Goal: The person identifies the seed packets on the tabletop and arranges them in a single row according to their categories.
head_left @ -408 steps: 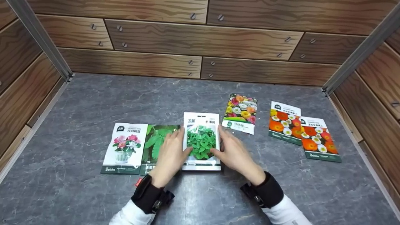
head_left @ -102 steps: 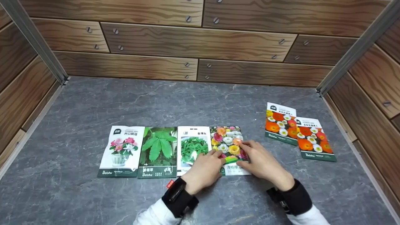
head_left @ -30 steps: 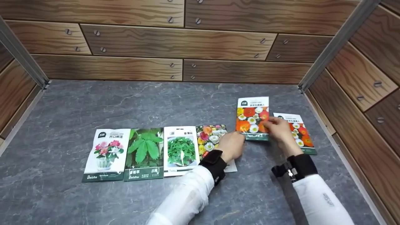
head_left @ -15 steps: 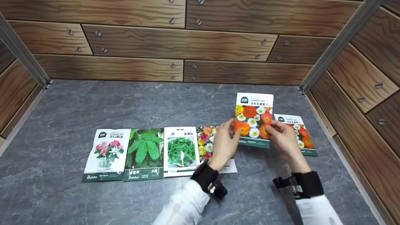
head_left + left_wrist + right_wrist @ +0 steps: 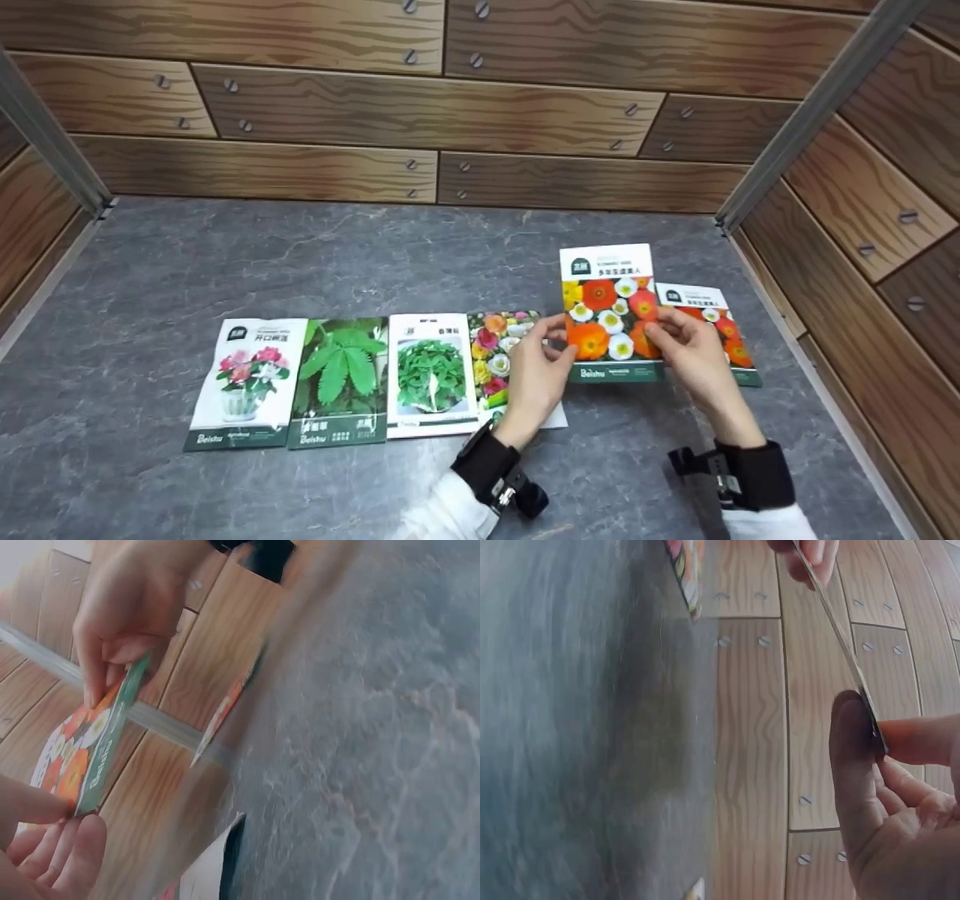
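A seed packet [image 5: 609, 311] with orange and white poppies is held up off the table between both hands. My left hand [image 5: 536, 379] pinches its left edge with thumb and fingers. On the opposite edge my right hand [image 5: 697, 364] does the same. The left wrist view shows the packet [image 5: 90, 742] tilted, its green bottom band towards the camera. From the right wrist the raised packet [image 5: 844, 637] is seen edge-on, thumb and finger on either side of it. A matching poppy packet [image 5: 739, 346] lies behind my right hand, partly covered.
A row on the grey marbled table [image 5: 300, 255] holds a bowl-lotus-style pink flower packet [image 5: 247, 382], a green leaf packet [image 5: 341, 379], a bushy herb packet [image 5: 431, 375] and a mixed-flower packet [image 5: 491, 341], partly behind my left hand. Wood-patterned walls [image 5: 330, 112] enclose the table.
Both hands worked on the mint packet, then the mixed-flower packet, which joined the row. The right hand then brought one poppy packet left from its twin, and the left hand took its other edge.
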Motion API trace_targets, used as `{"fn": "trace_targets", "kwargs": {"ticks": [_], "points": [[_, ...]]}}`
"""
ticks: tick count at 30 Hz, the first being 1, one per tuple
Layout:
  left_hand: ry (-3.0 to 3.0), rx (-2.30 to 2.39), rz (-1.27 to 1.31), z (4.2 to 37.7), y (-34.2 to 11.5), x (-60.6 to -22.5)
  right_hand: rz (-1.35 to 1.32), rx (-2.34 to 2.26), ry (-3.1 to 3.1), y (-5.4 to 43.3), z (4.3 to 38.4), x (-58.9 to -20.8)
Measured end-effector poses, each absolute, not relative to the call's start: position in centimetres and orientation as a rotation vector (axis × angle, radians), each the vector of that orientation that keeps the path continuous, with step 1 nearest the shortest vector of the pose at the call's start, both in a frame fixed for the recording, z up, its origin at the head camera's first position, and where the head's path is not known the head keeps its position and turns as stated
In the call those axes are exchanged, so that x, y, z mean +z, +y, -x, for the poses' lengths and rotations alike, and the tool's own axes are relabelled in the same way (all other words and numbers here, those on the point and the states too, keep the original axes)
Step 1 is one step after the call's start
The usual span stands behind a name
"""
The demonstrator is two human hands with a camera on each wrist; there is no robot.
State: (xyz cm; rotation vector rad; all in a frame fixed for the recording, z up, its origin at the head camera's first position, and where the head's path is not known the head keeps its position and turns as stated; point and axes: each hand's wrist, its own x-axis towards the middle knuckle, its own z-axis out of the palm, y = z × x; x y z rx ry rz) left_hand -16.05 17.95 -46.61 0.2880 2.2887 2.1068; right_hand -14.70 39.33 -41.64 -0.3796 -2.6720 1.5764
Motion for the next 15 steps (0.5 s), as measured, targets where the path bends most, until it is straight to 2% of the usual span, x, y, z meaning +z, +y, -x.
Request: {"fn": "trace_targets", "kwargs": {"ticks": [10,15], "points": [[2.419,1.899,-0.363,15.4,18.0,-46.0,0.342,1.463,-2.734,39.8,14.6,-41.4],[2.669,1.585,-0.53,14.8,18.0,-45.8,0.36,1.525,-2.727,40.1,14.7,-41.6]]}}
